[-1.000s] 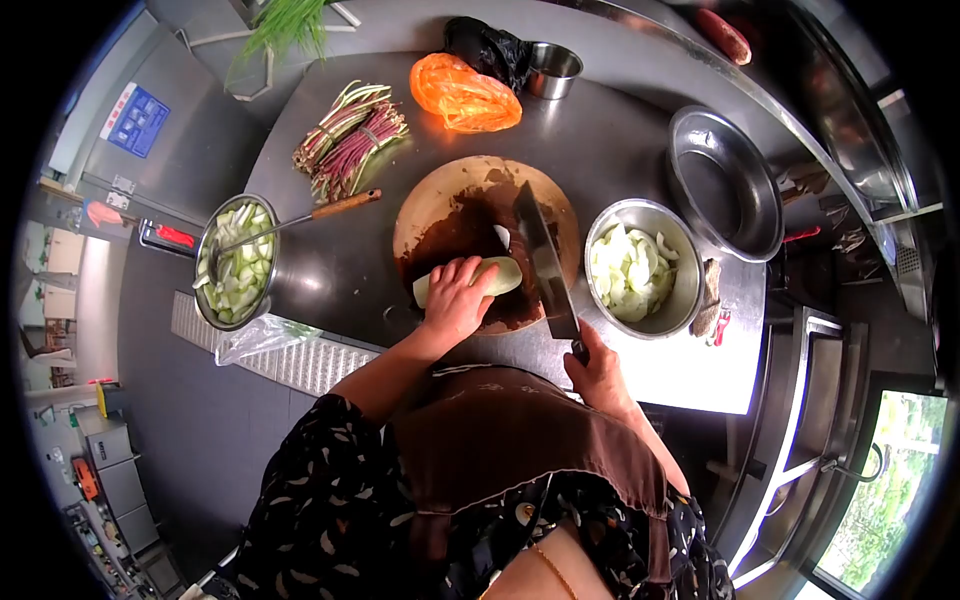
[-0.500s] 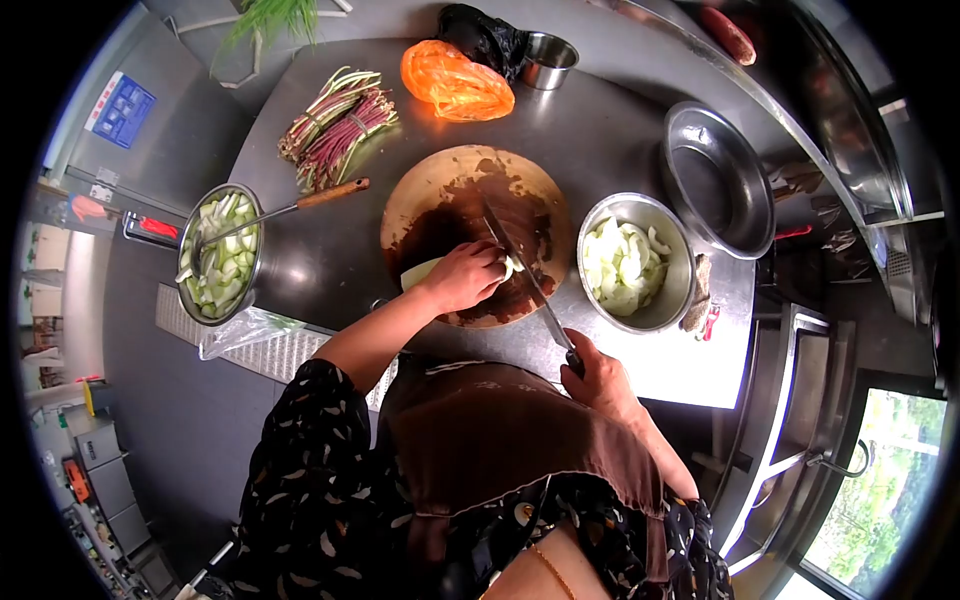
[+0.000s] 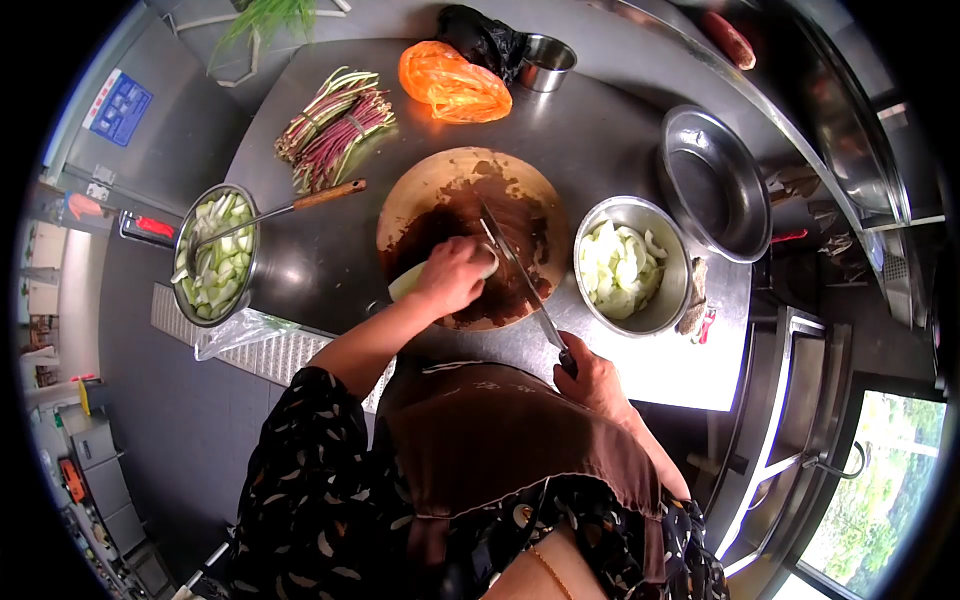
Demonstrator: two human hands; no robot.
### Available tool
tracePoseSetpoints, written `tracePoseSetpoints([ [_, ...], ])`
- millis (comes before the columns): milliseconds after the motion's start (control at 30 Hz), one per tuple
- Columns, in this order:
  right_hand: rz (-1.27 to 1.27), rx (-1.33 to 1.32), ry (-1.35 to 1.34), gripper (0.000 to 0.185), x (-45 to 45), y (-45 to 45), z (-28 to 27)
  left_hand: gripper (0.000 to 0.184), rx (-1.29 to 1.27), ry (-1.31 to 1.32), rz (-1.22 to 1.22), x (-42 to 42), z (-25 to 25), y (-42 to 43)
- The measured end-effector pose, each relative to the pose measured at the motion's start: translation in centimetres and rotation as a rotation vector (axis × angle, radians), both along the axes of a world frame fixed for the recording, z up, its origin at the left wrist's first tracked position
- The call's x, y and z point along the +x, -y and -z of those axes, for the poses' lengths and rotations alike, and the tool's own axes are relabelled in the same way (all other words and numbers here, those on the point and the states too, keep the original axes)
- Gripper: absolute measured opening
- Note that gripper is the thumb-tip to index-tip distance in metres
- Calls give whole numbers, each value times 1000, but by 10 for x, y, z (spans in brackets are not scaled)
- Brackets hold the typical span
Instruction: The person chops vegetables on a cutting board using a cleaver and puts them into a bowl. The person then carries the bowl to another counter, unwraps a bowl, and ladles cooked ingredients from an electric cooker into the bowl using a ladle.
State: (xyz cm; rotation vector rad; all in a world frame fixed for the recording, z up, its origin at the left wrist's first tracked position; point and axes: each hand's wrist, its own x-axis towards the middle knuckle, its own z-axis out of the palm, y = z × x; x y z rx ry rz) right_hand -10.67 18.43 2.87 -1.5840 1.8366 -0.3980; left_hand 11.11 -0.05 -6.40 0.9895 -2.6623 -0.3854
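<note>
Cleaver (image 3: 525,278) gripped by its handle in the right hand (image 3: 592,380); left hand (image 3: 456,275) clasps a pale gourd (image 3: 404,283) toward eight o'clock on the round chopping block (image 3: 408,200). Clean slicing calls for tucked left fingertips, knuckles steering the blade's flat, and even, unhurried strokes.

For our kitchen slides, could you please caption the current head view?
Left hand steadies a pale green vegetable on a round board; right hand holds a cleaver.
</note>
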Motion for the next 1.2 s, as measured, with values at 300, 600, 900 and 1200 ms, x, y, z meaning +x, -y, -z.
tracePoseSetpoints([
  [300, -43, -55, 37, 47, 4, 12, -11, 26, -66, -202, 136, 21, 1, 14],
  [600, -123, 21, -50, 47, 4, 18, -22, 21, -56, -255, 123, 20, 3, 20],
  [900, -160, 41, -138, 46, 12, 37, -11, 18, 29, -271, 136, 22, 4, 22],
  [1200, -159, 29, -111, 46, 11, 36, -10, 14, 34, -344, 134, 22, -1, 20],
])
